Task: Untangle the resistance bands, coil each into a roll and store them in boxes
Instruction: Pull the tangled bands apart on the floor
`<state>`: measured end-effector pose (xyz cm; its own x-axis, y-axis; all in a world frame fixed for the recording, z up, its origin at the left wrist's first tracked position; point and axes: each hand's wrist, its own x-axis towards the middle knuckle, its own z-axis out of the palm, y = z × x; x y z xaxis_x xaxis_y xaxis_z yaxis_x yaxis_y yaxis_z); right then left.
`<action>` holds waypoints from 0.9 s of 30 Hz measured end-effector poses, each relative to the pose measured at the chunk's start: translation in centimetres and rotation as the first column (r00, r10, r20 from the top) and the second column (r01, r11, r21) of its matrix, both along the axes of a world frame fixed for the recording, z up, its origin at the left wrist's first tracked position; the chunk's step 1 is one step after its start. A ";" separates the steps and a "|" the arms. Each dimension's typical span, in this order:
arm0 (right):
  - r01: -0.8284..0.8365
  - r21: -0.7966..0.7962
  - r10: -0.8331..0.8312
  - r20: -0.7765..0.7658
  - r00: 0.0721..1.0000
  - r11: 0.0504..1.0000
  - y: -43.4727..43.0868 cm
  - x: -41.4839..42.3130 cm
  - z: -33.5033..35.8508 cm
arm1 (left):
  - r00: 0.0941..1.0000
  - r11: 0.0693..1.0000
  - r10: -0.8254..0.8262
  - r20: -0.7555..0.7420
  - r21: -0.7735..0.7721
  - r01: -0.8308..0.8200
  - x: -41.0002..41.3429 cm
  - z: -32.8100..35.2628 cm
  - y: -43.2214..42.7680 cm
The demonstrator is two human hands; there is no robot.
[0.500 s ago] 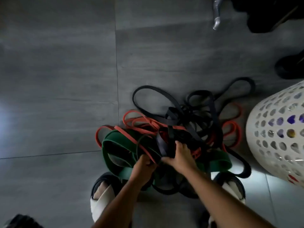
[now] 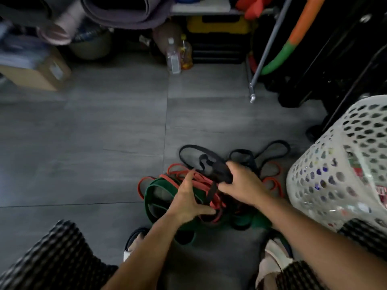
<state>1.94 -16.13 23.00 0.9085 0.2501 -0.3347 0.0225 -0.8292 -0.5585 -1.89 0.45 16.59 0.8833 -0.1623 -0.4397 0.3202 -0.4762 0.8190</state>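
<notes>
A tangle of resistance bands lies on the grey floor in front of my feet. It holds black bands point(image 2: 193, 152), thin red bands point(image 2: 180, 169) and a wide green band point(image 2: 156, 189). My right hand point(image 2: 243, 185) grips a bunch of black band point(image 2: 219, 171) lifted a little above the heap, and a black strand hangs down from it. My left hand point(image 2: 188, 197) is spread with straight fingers over the red and green bands, its thumb by a red loop. Part of the heap is hidden under my hands.
A white perforated laundry basket point(image 2: 343, 164) stands close on the right. A cardboard box point(image 2: 39, 74) sits at the far left. Bottles point(image 2: 173, 57), rolled mats point(image 2: 125, 11), a yellow-black case point(image 2: 217, 26) and a metal pole point(image 2: 263, 57) line the back. My sandalled feet point(image 2: 134, 241) are just below the heap.
The view has tilted up, showing the back of the room. My right hand has lifted a bunch of black band off the heap; my left hand has let go and spread open.
</notes>
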 end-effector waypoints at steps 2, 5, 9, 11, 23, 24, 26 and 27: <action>-0.042 0.127 0.039 0.031 0.999 0.991 0.0 -0.4 5.3 | 0.996 0.997 0.028 0.081 -0.077 -0.022 -0.1 3.7 -1.0; -0.113 0.219 0.097 0.085 0.992 0.969 0.1 -1.8 12.2 | 0.971 0.966 0.076 0.228 -0.257 -0.016 -0.6 9.0 -2.3; -0.071 0.497 -0.004 0.147 0.989 0.865 0.9 -3.6 19.1 | 0.926 0.929 0.080 0.370 -0.364 0.065 -1.8 15.5 -4.3; -0.066 0.574 -0.040 0.170 0.985 0.816 1.6 -4.2 21.5 | 0.928 0.894 0.112 0.356 -0.444 0.063 -2.6 17.7 -5.0; 0.223 0.639 -0.195 -0.116 0.974 0.736 -2.1 -1.1 15.4 | 0.841 0.911 0.395 0.371 -0.276 -0.306 -0.3 20.2 0.8; 0.282 0.622 -0.210 -0.187 0.960 0.731 -2.2 -0.9 12.9 | 0.823 0.910 0.409 0.393 -0.246 -0.335 0.9 20.0 1.8; 0.419 0.566 -0.256 -0.347 0.902 0.710 -2.9 -1.2 8.2 | 0.789 0.902 0.431 0.438 -0.202 -0.381 3.5 20.6 3.8; 0.486 0.518 -0.293 -0.412 0.863 0.703 -3.2 -1.1 5.8 | 0.779 0.899 0.437 0.449 -0.184 -0.398 5.1 20.9 5.0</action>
